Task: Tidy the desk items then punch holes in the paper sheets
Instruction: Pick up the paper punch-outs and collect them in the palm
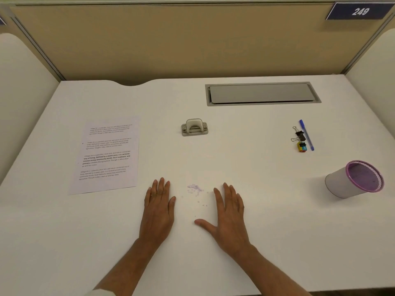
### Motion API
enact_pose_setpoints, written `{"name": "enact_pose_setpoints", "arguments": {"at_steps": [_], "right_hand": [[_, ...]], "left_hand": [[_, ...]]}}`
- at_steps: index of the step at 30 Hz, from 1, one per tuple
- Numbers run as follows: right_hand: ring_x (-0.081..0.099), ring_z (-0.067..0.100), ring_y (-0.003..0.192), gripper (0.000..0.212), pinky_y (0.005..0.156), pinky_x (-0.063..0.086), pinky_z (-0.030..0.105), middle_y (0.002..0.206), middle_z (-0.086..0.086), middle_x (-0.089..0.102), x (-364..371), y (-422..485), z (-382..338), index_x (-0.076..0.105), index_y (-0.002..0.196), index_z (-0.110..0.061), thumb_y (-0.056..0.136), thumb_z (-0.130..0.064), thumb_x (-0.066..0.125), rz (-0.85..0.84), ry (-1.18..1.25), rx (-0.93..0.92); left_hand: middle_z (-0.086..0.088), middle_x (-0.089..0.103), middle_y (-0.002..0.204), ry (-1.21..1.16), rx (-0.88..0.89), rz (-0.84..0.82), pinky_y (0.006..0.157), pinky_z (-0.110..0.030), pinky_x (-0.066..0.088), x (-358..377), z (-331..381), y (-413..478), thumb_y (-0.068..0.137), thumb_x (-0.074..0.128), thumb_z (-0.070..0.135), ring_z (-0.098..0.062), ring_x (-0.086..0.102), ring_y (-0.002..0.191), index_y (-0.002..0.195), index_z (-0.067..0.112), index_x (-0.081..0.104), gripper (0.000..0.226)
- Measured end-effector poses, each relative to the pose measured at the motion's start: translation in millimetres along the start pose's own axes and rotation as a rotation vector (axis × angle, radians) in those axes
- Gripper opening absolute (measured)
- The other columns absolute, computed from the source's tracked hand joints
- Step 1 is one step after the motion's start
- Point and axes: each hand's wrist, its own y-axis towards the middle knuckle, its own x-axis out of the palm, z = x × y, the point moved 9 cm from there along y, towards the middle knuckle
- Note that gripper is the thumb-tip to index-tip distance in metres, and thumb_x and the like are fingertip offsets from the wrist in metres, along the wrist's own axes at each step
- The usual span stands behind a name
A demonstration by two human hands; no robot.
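Observation:
My left hand (pixel 158 207) and my right hand (pixel 229 212) lie flat, palms down, on the white desk (pixel 267 221) near its front, holding nothing. Between them is a small scatter of paper punch-outs (pixel 195 189). Printed paper sheets (pixel 108 154) lie to the left of my left hand. A beige hole punch (pixel 194 127) stands beyond the hands, mid-desk. At the right lie a blue pen (pixel 306 135), black binder clips (pixel 298 134) and a small coloured clip (pixel 302 146). A purple-rimmed mesh cup (pixel 353 179) lies tipped on its side at the far right.
A grey cable-tray lid (pixel 261 94) is set into the desk at the back right. Beige partition panels (pixel 171 39) wall in the desk on three sides. A blue plate reading 249 (pixel 360 11) hangs at the top right.

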Motion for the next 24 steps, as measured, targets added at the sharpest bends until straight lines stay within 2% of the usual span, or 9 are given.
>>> {"name": "enact_pose_setpoints", "arguments": {"at_steps": [10,14,21,24], "right_hand": [[-0.002,0.026,0.155,0.101,0.124,0.005,0.049,0.167,0.014,0.007,4,33,4,0.019,0.157,-0.018,0.084,-0.086,0.037,0.018,-0.001,0.08],[0.001,0.026,0.155,0.097,0.124,0.008,0.05,0.166,0.014,0.01,1,39,5,0.023,0.156,-0.018,0.086,-0.082,0.04,0.041,0.032,0.108],[-0.003,0.027,0.155,0.109,0.121,0.008,0.055,0.167,0.014,0.008,8,22,-13,0.022,0.157,-0.017,0.078,-0.09,0.041,0.007,-0.007,-0.063],[-0.004,0.029,0.155,0.107,0.121,0.008,0.056,0.167,0.016,0.007,11,28,-19,0.022,0.158,-0.016,0.081,-0.089,0.037,-0.003,-0.045,-0.055]], "left_hand": [[-0.009,0.029,0.164,0.048,0.015,0.005,0.125,-0.041,0.014,3,-1,1,0.105,0.026,0.036,-0.023,0.018,0.155,0.155,0.008,0.034,0.057],[-0.009,0.029,0.164,0.051,0.013,0.006,0.125,-0.041,0.014,3,-1,0,0.105,0.025,0.036,-0.022,0.018,0.155,0.155,0.008,0.034,0.058],[-0.01,0.03,0.164,0.054,0.022,0.012,0.125,-0.043,0.016,2,1,0,0.105,0.025,0.035,-0.024,0.019,0.154,0.154,0.007,0.035,0.058],[-0.008,0.028,0.165,0.05,0.021,0.01,0.126,-0.041,0.014,2,0,0,0.105,0.024,0.036,-0.023,0.017,0.155,0.155,0.008,0.032,0.059]]}}
